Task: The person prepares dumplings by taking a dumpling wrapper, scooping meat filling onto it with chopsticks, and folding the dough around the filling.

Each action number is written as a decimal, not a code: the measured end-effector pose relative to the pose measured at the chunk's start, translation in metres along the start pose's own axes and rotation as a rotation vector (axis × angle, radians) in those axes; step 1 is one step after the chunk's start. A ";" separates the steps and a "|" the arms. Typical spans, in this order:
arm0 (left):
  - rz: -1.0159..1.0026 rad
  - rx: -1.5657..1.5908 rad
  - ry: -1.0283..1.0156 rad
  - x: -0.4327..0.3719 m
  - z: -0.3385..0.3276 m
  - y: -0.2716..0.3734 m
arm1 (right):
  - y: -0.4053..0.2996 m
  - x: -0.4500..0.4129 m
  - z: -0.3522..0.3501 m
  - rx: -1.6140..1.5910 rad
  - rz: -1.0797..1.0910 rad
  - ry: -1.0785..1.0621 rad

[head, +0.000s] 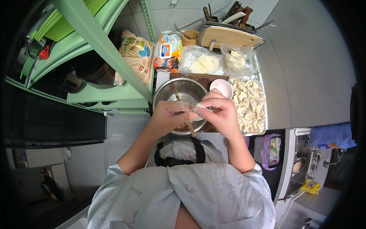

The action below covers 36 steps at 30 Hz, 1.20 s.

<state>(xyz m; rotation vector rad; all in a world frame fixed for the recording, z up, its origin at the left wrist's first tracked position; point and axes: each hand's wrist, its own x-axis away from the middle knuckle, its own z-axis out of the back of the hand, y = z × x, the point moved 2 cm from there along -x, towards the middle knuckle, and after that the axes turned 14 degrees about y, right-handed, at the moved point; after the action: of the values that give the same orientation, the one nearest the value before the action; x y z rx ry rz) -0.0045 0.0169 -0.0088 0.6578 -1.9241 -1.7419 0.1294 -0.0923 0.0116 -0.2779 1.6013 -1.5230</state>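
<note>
My left hand [171, 114] and my right hand [221, 111] meet over a stainless steel mixing bowl [164, 93]. Between their fingertips they pinch a pale, floury dough wrapper [198, 110], partly covered by the fingers; whether filling is inside cannot be seen. Wooden chopsticks [191, 129] lie across the bowl, slanting under the hands. Some pinkish minced filling [180, 127] shows at the bowl's near side. Just beyond my right hand stands a small pink-white bowl [224, 86], and to its right a tray [266, 120] holds many folded wontons [248, 104].
Behind the bowl lie plastic bags with square wrappers [206, 63], a printed packet [167, 54] and a wicker cup [190, 38]. A cutting board [228, 37] leans against a knife rack [226, 21]. A green metal shelf [130, 92] borders the left. A purple-lined bin [268, 151] stands right.
</note>
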 end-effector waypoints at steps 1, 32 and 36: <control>-0.023 -0.002 0.010 0.000 -0.001 0.001 | 0.002 -0.001 -0.001 -0.048 -0.075 -0.007; -0.050 -0.097 0.253 0.005 -0.009 -0.003 | -0.048 -0.008 0.034 0.689 0.717 -0.029; -0.155 -0.069 0.327 0.005 -0.010 -0.011 | -0.034 -0.003 0.037 0.749 0.709 0.076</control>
<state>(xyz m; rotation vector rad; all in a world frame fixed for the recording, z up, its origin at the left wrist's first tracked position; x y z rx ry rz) -0.0021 0.0053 -0.0189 1.0202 -1.6198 -1.6603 0.1436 -0.1231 0.0485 0.6973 0.9125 -1.4293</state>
